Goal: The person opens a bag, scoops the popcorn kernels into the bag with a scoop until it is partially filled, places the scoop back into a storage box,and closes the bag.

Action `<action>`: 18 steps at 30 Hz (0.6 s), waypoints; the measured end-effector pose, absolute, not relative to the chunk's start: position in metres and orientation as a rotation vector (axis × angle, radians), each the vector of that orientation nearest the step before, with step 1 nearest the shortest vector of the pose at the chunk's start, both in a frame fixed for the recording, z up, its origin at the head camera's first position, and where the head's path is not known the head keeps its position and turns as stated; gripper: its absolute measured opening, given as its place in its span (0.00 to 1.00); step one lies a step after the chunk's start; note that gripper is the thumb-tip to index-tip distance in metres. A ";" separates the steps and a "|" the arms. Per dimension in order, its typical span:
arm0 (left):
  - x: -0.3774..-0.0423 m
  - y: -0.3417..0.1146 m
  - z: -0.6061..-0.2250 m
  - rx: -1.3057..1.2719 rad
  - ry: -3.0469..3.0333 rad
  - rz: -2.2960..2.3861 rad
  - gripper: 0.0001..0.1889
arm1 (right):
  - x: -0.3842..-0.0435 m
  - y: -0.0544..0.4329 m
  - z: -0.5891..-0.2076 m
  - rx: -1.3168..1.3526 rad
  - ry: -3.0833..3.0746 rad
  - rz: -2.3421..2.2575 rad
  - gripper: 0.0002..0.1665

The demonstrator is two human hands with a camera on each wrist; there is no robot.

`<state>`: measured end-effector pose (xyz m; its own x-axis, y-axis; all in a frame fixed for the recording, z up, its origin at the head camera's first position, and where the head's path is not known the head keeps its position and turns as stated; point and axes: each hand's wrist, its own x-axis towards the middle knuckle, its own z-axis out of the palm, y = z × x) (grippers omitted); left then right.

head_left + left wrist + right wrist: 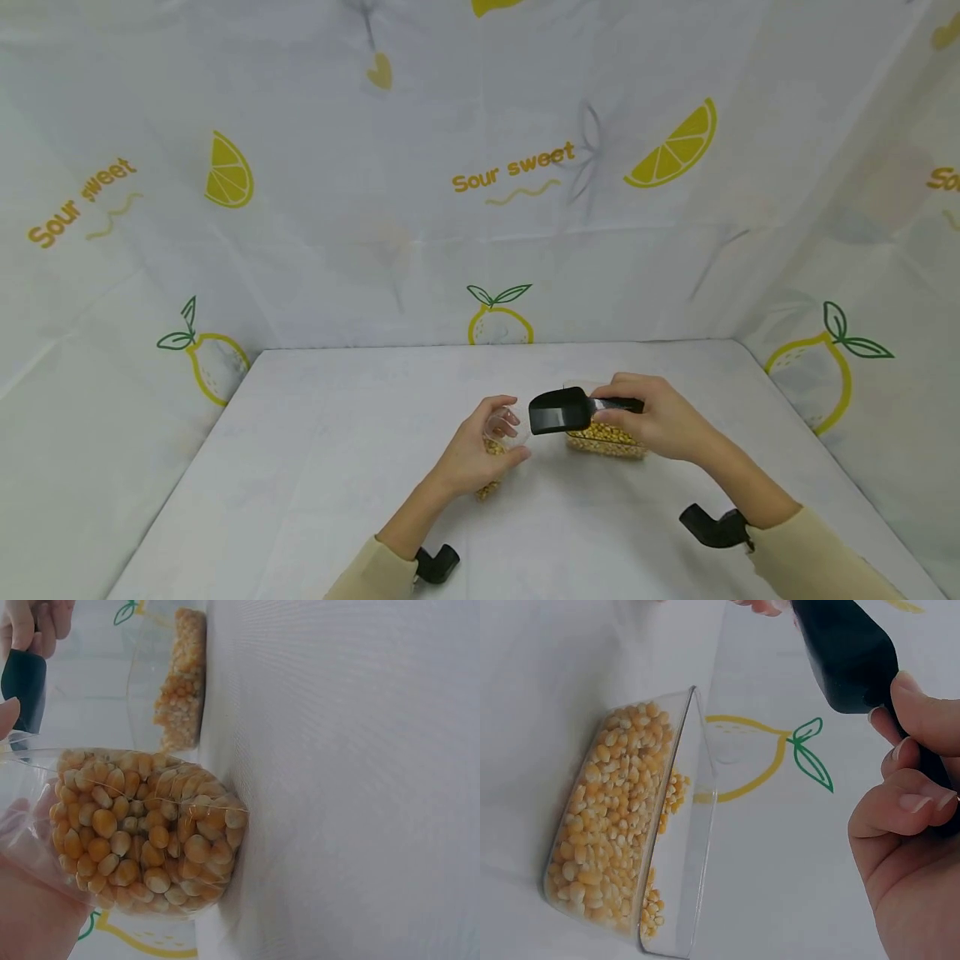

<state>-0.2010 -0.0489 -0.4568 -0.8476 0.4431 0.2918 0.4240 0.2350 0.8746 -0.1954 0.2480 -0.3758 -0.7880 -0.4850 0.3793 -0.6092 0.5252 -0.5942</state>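
Observation:
My left hand (468,457) holds a clear plastic bag (154,832) around its upper part, thumb and fingers spread about the mouth. Yellow corn kernels fill the lower part of the bag, and its bottom meets the white surface in the left wrist view. With my right hand (660,417) I grip a black scoop (561,411) by the handle. The scoop's front end is just right of the bag's mouth. Whether it contains kernels cannot be seen. Below and behind the scoop stands a clear rectangular container (684,862) with more corn kernels (611,817).
A white cloth covers the tabletop (315,467). White curtains (337,250) printed with lemons enclose the back and both sides. A black curved piece is on each wrist, near the sleeves (810,550).

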 end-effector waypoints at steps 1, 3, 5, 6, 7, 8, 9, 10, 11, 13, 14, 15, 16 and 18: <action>-0.201 -0.049 -0.457 0.863 2.457 1.731 0.35 | -0.195 0.250 -0.377 0.930 -2.598 1.121 0.13; -0.202 -0.049 -0.457 0.867 2.465 1.731 0.35 | -0.194 0.254 -0.378 0.911 -2.609 1.133 0.13; -0.202 -0.049 -0.457 0.872 2.469 1.730 0.35 | -0.193 0.258 -0.380 0.892 -2.625 1.143 0.13; -0.202 -0.048 -0.457 0.870 2.469 1.727 0.35 | -0.193 0.261 -0.381 0.884 -2.634 1.151 0.13; -0.202 -0.048 -0.457 0.871 2.469 1.726 0.35 | -0.192 0.263 -0.382 0.873 -2.643 1.158 0.13; -0.202 -0.048 -0.457 0.872 2.469 1.726 0.35 | -0.192 0.266 -0.383 0.863 -2.652 1.160 0.13; -0.202 -0.048 -0.457 0.873 2.468 1.725 0.35 | -0.192 0.268 -0.384 0.853 -2.662 1.159 0.13; -0.202 -0.048 -0.457 0.877 2.469 1.723 0.35 | -0.192 0.271 -0.385 0.843 -2.672 1.158 0.13; -0.202 -0.048 -0.458 0.878 2.470 1.722 0.35 | -0.192 0.274 -0.386 0.833 -2.682 1.149 0.13; -0.202 -0.048 -0.458 0.879 2.471 1.721 0.34 | -0.193 0.280 -0.387 0.807 -2.703 1.128 0.13; -0.202 -0.048 -0.458 0.878 2.471 1.719 0.34 | -0.193 0.283 -0.388 0.792 -2.715 1.112 0.14; -0.201 -0.048 -0.458 0.874 2.472 1.719 0.34 | -0.194 0.286 -0.389 0.777 -2.729 1.098 0.14; -0.201 -0.049 -0.458 0.869 2.470 1.719 0.34 | -0.195 0.289 -0.389 0.759 -2.744 1.083 0.15; -0.200 -0.049 -0.457 0.862 2.467 1.723 0.34 | -0.197 0.295 -0.391 0.725 -2.772 1.064 0.16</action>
<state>-0.2004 -0.0487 -0.4572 -0.8483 0.4407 0.2936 0.4274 0.2425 0.8709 -0.1968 0.2952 -0.3907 -0.8840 -0.3997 0.2423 -0.4592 0.6457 -0.6101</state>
